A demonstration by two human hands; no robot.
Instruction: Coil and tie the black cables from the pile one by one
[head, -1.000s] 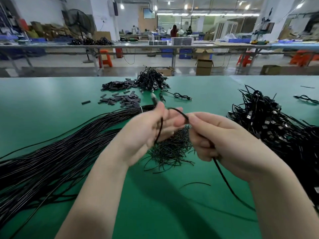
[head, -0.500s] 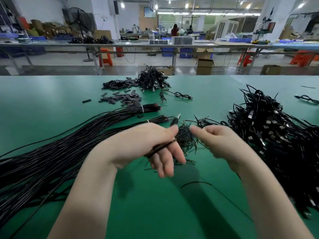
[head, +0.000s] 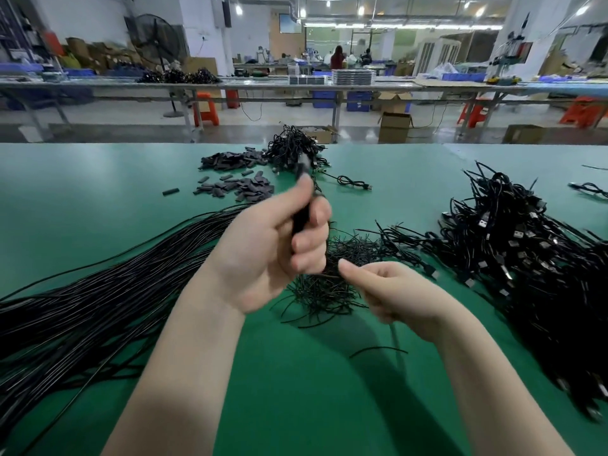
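My left hand [head: 279, 248] grips a folded black cable [head: 301, 215] upright above the green table [head: 82, 199], its plug end poking out past the thumb. My right hand [head: 391, 291] is just below and to the right, fingers curled, pinching the cable's loose strand, which trails down toward me. Under both hands lies a small heap of thin black ties [head: 332, 284]. A long bundle of straight black cables [head: 98, 291] stretches across the left of the table. The image is motion-blurred around the hands.
A big pile of coiled black cables with USB plugs [head: 526, 258] fills the right side. Flat dark grey pieces [head: 243, 189] and a smaller tangle of cables [head: 296, 149] lie at the far edge. One coiled cable [head: 353, 182] lies alone beyond the hands.
My left hand has lifted and turned the cable from lying sideways to upright. My right hand has dropped lower and come in close beneath the left hand.
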